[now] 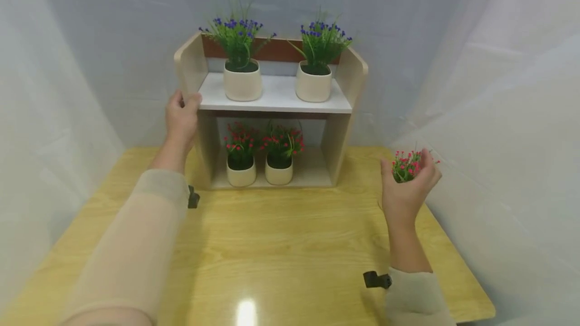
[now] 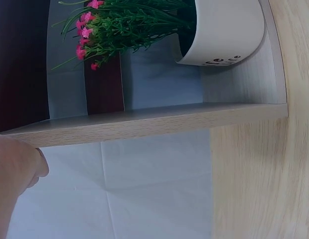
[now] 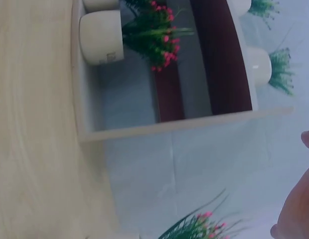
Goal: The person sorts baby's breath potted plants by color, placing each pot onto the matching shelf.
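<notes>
My left hand (image 1: 182,119) grips the front edge of the left side panel of a two-tier wooden shelf (image 1: 276,109), thumb on the inner side. My right hand (image 1: 410,195) is apart from the shelf, off to its right. Its thumb and fingers are spread, and a potted plant with pink flowers (image 1: 405,167) shows between them in the head view. In the right wrist view those pink flowers (image 3: 207,224) lie clear of the right hand (image 3: 299,199), lower than it. The hand hides this plant's pot in the head view.
Two white pots with purple flowers (image 1: 242,84) (image 1: 313,87) stand on the upper tier. Below, two pots with red-pink flowers (image 1: 241,175) (image 1: 279,174) stand on the lower tier. The shelf is on a wooden table (image 1: 281,245), with pale sheeting (image 1: 498,140) around it.
</notes>
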Available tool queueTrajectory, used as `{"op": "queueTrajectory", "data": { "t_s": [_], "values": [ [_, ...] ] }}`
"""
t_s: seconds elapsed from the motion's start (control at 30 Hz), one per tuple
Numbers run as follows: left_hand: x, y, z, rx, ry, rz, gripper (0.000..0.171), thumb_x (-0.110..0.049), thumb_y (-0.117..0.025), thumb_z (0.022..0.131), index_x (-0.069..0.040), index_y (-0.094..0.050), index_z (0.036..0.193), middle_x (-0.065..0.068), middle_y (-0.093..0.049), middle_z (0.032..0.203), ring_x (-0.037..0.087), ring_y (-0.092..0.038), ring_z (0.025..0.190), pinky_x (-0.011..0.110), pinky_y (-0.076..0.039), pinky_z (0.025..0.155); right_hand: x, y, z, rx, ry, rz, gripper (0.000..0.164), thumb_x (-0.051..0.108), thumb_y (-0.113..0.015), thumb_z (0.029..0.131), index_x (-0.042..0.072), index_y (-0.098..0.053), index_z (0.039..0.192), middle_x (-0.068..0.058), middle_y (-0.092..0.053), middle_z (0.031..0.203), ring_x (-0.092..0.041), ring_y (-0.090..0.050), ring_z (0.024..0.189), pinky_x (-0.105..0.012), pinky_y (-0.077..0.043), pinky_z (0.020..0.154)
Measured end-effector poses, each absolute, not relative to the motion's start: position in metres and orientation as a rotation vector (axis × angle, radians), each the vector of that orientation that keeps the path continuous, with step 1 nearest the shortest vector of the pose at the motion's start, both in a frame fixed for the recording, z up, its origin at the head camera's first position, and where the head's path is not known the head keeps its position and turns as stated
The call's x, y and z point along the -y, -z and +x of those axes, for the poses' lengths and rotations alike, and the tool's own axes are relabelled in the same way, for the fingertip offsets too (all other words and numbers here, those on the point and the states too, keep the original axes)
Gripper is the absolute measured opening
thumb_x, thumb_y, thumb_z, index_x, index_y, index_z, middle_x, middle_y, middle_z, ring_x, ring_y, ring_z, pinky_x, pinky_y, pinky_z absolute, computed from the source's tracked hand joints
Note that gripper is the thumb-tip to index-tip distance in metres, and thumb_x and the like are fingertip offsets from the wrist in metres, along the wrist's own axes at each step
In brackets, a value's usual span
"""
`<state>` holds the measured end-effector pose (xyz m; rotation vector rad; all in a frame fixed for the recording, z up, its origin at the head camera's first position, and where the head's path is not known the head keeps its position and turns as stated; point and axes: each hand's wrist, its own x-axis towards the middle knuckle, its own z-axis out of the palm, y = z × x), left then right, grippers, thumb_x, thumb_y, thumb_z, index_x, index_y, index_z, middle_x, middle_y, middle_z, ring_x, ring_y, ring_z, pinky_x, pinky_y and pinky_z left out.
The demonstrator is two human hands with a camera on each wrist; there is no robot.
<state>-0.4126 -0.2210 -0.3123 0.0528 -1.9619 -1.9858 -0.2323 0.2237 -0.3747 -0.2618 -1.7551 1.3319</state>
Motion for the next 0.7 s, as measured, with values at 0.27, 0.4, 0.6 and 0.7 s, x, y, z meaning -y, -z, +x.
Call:
{"op": "queueTrajectory", "data": {
  "t_s": [0.27, 0.4, 0.6, 0.7],
  "values": [
    [0.223, 0.312, -0.411, 1.964, 1.988, 0.053, 0.056, -0.034, -0.057, 0.111, -0.019, -0.046, 0.164, 0.01, -0.044, 0.17, 0.021, -0.04, 0.156, 0.036, -0.027, 0.137, -0.245, 0.388, -0.225, 1.827, -1.367, -0.419, 0.101, 0.039, -0.087, 0.093, 0.018, -0.025, 0.17, -0.007, -0.024, 0.166, -0.022, -0.028, 0.159, -0.043, -0.031, 0.134],
    [0.223, 0.312, -0.412, 1.957, 1.996, 0.052, 0.055, -0.033, -0.058, 0.111, -0.019, -0.047, 0.163, 0.009, -0.045, 0.169, 0.021, -0.04, 0.155, 0.035, -0.028, 0.136, -0.253, 0.398, -0.221, 1.88, -1.374, -0.519, 0.106, 0.039, -0.087, 0.092, 0.019, -0.019, 0.172, -0.007, -0.019, 0.169, -0.025, -0.024, 0.162, -0.046, -0.034, 0.133],
    [0.221, 0.312, -0.413, 1.947, 1.988, 0.067, 0.053, -0.032, -0.058, 0.111, -0.018, -0.049, 0.161, 0.008, -0.048, 0.167, 0.019, -0.043, 0.152, 0.033, -0.03, 0.135, -0.265, 0.416, -0.221, 1.967, -1.427, -0.638, 0.118, 0.048, -0.086, 0.091, 0.018, -0.008, 0.175, -0.011, -0.01, 0.175, -0.034, -0.02, 0.167, -0.053, -0.033, 0.134],
    [0.22, 0.312, -0.413, 1.961, 1.974, 0.074, 0.053, -0.033, -0.058, 0.111, -0.019, -0.05, 0.161, 0.008, -0.048, 0.167, 0.019, -0.044, 0.152, 0.033, -0.031, 0.134, -0.271, 0.425, -0.225, 2.013, -1.461, -0.696, 0.124, 0.054, -0.085, 0.09, 0.016, -0.003, 0.175, -0.015, -0.007, 0.176, -0.04, -0.02, 0.166, -0.057, -0.034, 0.133]
  ]
}}
